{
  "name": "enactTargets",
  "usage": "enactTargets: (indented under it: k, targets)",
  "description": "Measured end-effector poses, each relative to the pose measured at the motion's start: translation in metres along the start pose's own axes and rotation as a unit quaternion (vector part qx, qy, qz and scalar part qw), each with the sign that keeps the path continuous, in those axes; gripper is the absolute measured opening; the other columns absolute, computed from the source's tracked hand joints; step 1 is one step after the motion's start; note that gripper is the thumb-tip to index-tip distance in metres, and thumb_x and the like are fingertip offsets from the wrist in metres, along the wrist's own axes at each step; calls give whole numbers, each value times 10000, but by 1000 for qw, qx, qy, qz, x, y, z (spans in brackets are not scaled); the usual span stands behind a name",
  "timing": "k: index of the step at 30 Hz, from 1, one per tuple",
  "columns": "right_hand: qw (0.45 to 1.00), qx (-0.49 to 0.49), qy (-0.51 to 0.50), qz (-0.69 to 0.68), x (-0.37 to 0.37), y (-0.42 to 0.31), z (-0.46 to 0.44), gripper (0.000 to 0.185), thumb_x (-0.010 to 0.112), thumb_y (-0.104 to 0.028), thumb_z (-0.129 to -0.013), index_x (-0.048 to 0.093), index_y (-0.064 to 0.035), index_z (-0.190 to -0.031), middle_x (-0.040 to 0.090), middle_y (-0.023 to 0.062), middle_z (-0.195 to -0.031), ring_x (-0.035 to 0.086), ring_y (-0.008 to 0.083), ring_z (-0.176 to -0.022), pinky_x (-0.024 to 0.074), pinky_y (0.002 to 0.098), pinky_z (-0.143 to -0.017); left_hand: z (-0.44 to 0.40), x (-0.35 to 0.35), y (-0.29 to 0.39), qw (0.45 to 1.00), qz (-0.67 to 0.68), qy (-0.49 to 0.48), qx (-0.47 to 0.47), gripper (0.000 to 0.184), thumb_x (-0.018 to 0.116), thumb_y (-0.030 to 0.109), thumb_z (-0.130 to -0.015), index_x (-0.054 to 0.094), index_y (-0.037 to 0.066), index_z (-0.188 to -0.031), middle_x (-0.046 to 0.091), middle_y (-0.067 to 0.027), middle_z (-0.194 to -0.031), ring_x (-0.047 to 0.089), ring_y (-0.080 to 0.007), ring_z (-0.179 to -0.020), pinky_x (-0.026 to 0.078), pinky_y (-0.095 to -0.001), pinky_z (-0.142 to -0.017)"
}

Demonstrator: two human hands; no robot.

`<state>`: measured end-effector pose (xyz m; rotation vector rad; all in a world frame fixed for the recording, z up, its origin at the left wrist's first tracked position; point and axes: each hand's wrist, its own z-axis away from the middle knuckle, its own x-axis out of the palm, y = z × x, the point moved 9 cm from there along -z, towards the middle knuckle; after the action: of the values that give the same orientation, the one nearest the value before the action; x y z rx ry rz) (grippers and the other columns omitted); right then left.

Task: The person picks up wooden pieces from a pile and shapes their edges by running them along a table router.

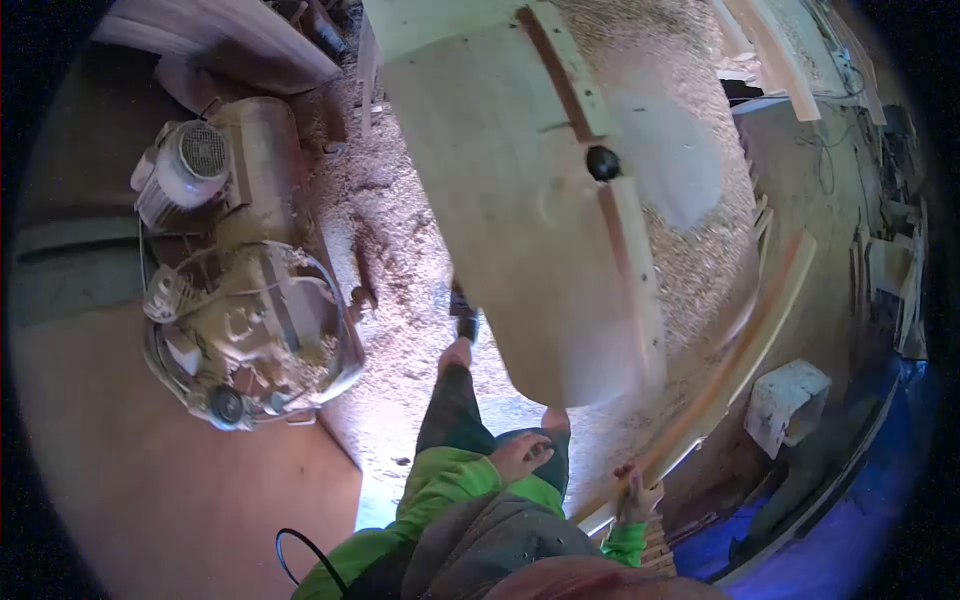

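A long, narrow wooden plank (740, 365) slants from the lower middle up to the right. My right hand (638, 492) is closed on its near part, beside my right hip. Over my lap hangs my left hand (522, 456), its fingers loosely bent and apart, with nothing visible in it. In front of my legs stands a large pale wooden panel (500, 200) with rounded corners. It carries wooden strips (628, 260) and a round black knob (603, 163).
A dusty machine with a motor (195, 160) and tank stands at left, beside a broad brown board (220, 480). Wood shavings (390, 260) cover the floor. A whitish container (788, 405) sits at right, and more planks (775, 55) lie at upper right.
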<state>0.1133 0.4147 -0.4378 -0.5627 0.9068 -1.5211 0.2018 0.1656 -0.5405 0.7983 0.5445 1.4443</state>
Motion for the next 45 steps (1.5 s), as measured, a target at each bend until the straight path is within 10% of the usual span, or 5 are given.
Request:
enactTargets:
  k: [16, 21, 29, 35, 45]
  targets:
    - [976, -8, 218, -8, 25, -16, 91, 313, 713, -234, -884, 594, 45, -965, 629, 100, -771, 639, 191, -682, 542, 317, -649, 9, -59, -68, 997, 31, -15, -65, 315, 601, 343, -950, 601, 56, -1080, 660, -122, -1046, 652, -232, -930, 512, -351, -804]
    - [974, -6, 208, 87, -19, 5, 116, 265, 709, -208, -875, 621, 39, -914, 663, 96, -751, 655, 190, -637, 527, 296, -607, 12, -69, 43, 998, -17, -22, 48, 265, 609, 268, -946, 613, 55, -1104, 667, -83, -953, 641, -180, -849, 504, -316, -760]
    - [918, -128, 111, 359, -83, 12, 164, 321, 818, -228, -728, 622, 7, -823, 655, 177, -702, 634, 231, -595, 472, 383, -554, -8, -70, 133, 942, 6, 241, 232, 185, 561, 142, -963, 617, -7, -1057, 589, -6, -785, 546, -78, -704, 453, -246, -612]
    - [937, -144, -30, 318, -84, 34, 165, 434, 814, -303, -742, 636, 10, -983, 679, 213, -820, 685, 308, -733, 535, 389, -675, 26, -57, 197, 804, -83, 498, 314, 288, 579, 249, -958, 616, -18, -1059, 640, -157, -872, 617, -252, -779, 503, -363, -743]
    - [876, -272, -33, 397, -63, 18, 112, 405, 769, -369, -763, 571, -45, -904, 645, 185, -786, 638, 401, -745, 501, 498, -654, -16, -47, 210, 778, -208, 549, 221, 495, 517, 251, -919, 495, -151, -1208, 425, -263, -1168, 501, -365, -1021, 436, -419, -916]
